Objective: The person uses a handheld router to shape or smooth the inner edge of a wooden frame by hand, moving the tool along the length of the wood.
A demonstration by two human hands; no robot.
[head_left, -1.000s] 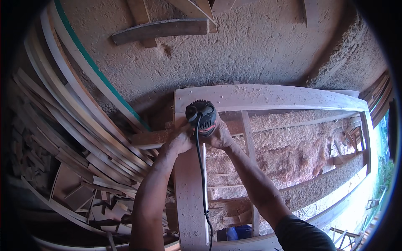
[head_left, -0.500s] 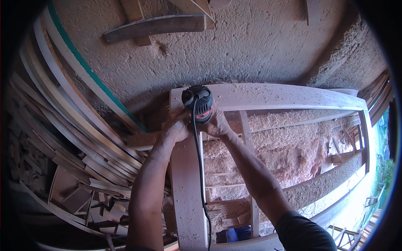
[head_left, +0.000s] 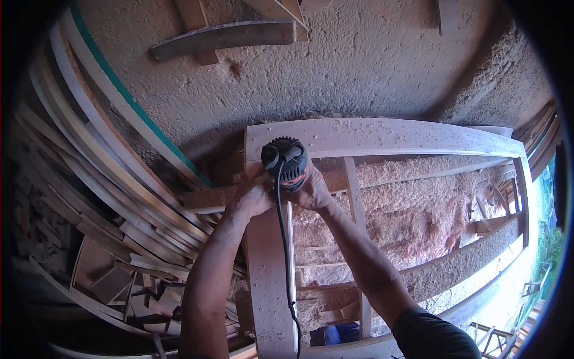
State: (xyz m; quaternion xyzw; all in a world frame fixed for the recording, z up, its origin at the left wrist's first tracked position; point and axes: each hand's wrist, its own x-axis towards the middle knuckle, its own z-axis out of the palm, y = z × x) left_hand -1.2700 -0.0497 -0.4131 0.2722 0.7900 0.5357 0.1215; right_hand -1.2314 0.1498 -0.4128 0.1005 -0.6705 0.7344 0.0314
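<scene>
Both my hands are closed round the sides of a black corded router (head_left: 286, 158) with a red band low on its body. My left hand (head_left: 254, 194) grips its left side and my right hand (head_left: 314, 190) its right side. The router stands over the corner of a large pale wooden frame (head_left: 268, 269), near the inner edge of its left board. Its base and bit are hidden beneath the body and my hands. A black cord (head_left: 284, 251) leaves the router's top and hangs down along the left board toward me.
Heaped shavings (head_left: 394, 209) lie under the frame among wooden supports (head_left: 351, 185). Long planks (head_left: 125, 173) lean at the left, above a pile of offcuts (head_left: 143, 299). A rough wall (head_left: 335, 72) rises beyond the frame's far board, which carries scattered chips.
The router and both hands have moved a little toward me along the left board. My grip looks the same, and the frame has barely shifted in view.
</scene>
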